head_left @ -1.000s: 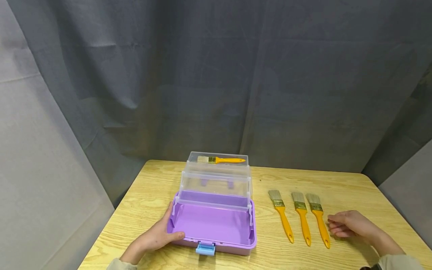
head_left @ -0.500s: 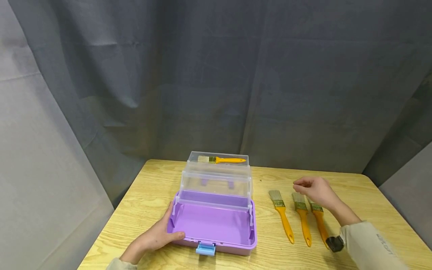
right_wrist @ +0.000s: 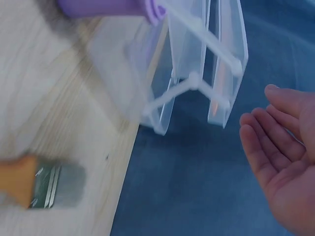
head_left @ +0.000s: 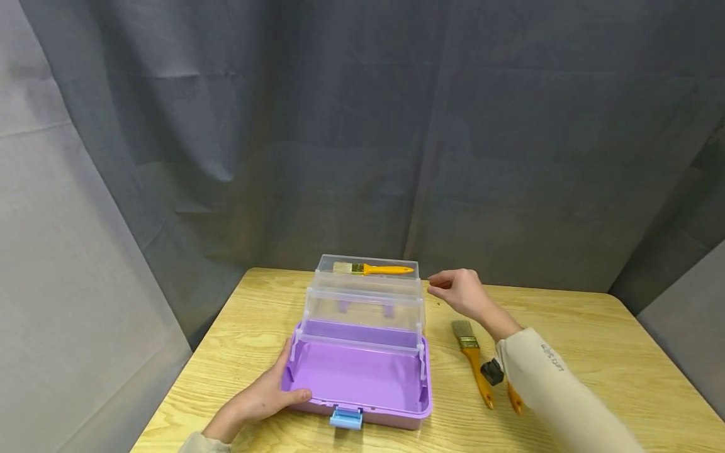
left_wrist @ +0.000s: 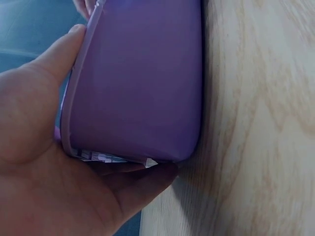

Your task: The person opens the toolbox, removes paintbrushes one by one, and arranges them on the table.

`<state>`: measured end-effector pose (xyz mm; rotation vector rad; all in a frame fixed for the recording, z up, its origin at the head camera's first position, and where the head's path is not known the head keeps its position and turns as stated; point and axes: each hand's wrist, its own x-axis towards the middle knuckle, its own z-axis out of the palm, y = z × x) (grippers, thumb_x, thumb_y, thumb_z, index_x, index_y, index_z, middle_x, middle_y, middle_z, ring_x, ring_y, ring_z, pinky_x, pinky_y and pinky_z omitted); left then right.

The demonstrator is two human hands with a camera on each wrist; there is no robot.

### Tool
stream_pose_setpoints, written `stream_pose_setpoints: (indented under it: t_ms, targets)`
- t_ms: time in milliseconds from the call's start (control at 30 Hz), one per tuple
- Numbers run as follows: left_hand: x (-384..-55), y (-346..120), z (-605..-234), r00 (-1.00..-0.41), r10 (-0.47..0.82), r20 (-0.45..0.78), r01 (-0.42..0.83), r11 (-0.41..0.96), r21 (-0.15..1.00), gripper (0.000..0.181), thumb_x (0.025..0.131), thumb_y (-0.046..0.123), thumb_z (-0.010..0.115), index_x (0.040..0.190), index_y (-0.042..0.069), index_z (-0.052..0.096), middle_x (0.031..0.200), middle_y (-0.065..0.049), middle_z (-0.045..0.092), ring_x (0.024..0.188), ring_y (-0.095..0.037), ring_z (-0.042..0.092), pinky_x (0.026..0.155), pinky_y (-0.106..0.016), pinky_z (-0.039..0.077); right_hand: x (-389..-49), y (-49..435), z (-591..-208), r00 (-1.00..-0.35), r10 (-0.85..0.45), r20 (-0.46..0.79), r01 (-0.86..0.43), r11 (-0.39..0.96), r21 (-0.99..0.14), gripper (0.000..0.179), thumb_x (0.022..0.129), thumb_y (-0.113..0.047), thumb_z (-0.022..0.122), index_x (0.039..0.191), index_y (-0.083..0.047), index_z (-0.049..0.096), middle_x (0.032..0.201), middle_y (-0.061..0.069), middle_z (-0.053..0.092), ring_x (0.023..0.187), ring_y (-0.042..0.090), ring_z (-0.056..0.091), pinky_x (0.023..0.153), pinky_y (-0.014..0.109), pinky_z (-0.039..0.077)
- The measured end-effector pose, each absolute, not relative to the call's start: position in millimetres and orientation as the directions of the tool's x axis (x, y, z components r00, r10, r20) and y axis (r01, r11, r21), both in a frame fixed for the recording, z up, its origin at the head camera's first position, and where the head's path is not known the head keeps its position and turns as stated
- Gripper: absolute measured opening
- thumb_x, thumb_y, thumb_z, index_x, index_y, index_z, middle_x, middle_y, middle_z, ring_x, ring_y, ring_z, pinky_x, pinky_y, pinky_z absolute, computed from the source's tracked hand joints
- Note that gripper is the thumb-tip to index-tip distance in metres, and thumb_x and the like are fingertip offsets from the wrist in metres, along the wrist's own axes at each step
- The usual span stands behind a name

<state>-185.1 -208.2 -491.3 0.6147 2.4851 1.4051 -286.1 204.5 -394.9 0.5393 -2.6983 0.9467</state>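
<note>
A purple toolbox point(head_left: 354, 377) with a blue latch point(head_left: 346, 418) stands on the table, its clear tiered trays point(head_left: 365, 308) raised at the back. My left hand point(head_left: 260, 391) grips its front left corner, thumb on the rim; in the left wrist view, fingers point(left_wrist: 147, 184) wrap along its side. In the top tray lies a paintbrush point(head_left: 387, 270) with a yellow handle. Just right of that tray my right hand point(head_left: 461, 292) hovers, empty; the right wrist view shows its fingers point(right_wrist: 266, 147) loosely bent and apart from the trays.
Another paintbrush point(head_left: 467, 343) lies on the wooden table point(head_left: 589, 333) to the right of the box. The right sleeve point(head_left: 555, 384) covers most of a further brush, whose handle end point(head_left: 514, 397) shows. Grey curtains point(head_left: 340, 157) hang behind the table.
My right hand has swept left and away from me, from beside the rightmost brush, over the brushes, to the top tray. My left hand and the toolbox have stayed put.
</note>
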Motion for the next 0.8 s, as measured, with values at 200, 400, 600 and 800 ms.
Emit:
stream_pose_setpoints:
  t_ms: [200, 400, 600, 800]
  targets:
    - [-185.2, -205.9, -490.1, -0.893, 0.45, 0.004, 0.24, 0.467, 0.851, 0.112, 0.083, 0.027, 0.074, 0.15, 0.006, -0.014, 0.153, -0.028, -0.003, 0.137, -0.046, 0.009, 0.108, -0.059, 0.009, -310.5, 176.1, -392.3, -0.879, -0.319, 0.355, -0.466, 0.735, -0.492, 0.025, 0.086, -0.013, 0.069, 0.107, 0.001, 0.071, 0.095, 0.012, 0.071, 0.082, 0.023, 0.067, 0.07, 0.037, 0.056]
    - [-184.8, -204.9, -490.8, -0.89, 0.456, 0.002, 0.236, 0.456, 0.858, 0.112, 0.083, 0.026, 0.074, 0.15, 0.006, -0.014, 0.152, -0.029, -0.004, 0.137, -0.046, 0.008, 0.108, -0.059, 0.008, -329.2, 158.4, -397.6, -0.868, -0.363, 0.339, -0.479, 0.791, -0.38, 0.028, 0.086, -0.012, 0.07, 0.111, 0.001, 0.069, 0.103, 0.015, 0.069, 0.09, 0.029, 0.066, 0.077, 0.043, 0.054]
    - [-185.5, -202.5, -491.2, -0.888, 0.461, 0.005, 0.236, 0.446, 0.863, 0.112, 0.083, 0.024, 0.074, 0.149, 0.006, -0.015, 0.153, -0.029, -0.003, 0.138, -0.045, 0.009, 0.109, -0.058, 0.008, -341.1, 149.1, -398.8, -0.882, -0.354, 0.311, -0.448, 0.836, -0.317, 0.028, 0.085, -0.013, 0.071, 0.109, 0.0, 0.071, 0.106, 0.016, 0.069, 0.096, 0.032, 0.064, 0.085, 0.046, 0.051]
    - [-186.0, -202.0, -491.6, -0.889, 0.458, 0.014, 0.233, 0.427, 0.874, 0.113, 0.082, 0.023, 0.075, 0.15, 0.009, -0.014, 0.153, -0.029, -0.002, 0.137, -0.046, 0.011, 0.109, -0.058, 0.008, -348.0, 148.9, -397.7, -0.901, -0.295, 0.317, -0.4, 0.848, -0.347, 0.022, 0.086, -0.014, 0.07, 0.104, -0.001, 0.073, 0.101, 0.014, 0.07, 0.092, 0.031, 0.065, 0.083, 0.045, 0.052]
